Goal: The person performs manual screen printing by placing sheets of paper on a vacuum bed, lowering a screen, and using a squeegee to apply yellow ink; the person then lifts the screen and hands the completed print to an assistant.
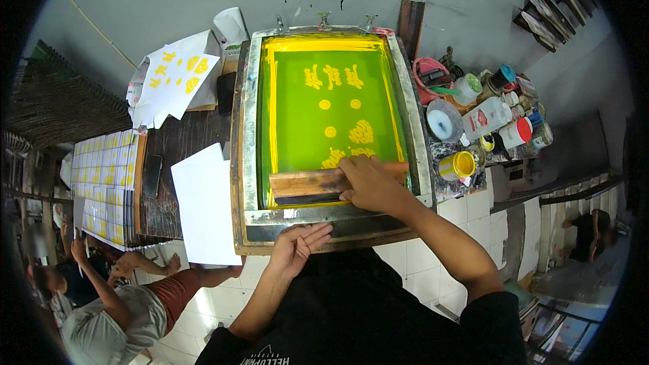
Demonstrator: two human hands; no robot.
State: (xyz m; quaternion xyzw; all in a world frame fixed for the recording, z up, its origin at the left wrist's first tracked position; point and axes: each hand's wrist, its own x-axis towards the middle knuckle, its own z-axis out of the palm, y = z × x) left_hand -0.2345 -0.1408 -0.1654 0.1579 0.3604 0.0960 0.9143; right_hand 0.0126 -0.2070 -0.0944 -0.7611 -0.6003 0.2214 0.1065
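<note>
The right hand [370, 184] grips a wooden squeegee [304, 184] near the lower end of a green printing screen [297, 108] smeared with yellow ink, while the left hand [296, 245], palm up and empty, lies at the near edge of its metal frame [420, 152]. Blank white paper [203, 203] lies to the left, and an open yellow tub [446, 167] stands right, near clustered bottles [488, 118].

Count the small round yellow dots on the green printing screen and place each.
3 on the green printing screen: the left dot and right dot side by side, the lower dot below the left one. The squeegee and right hand may hide others.
</note>
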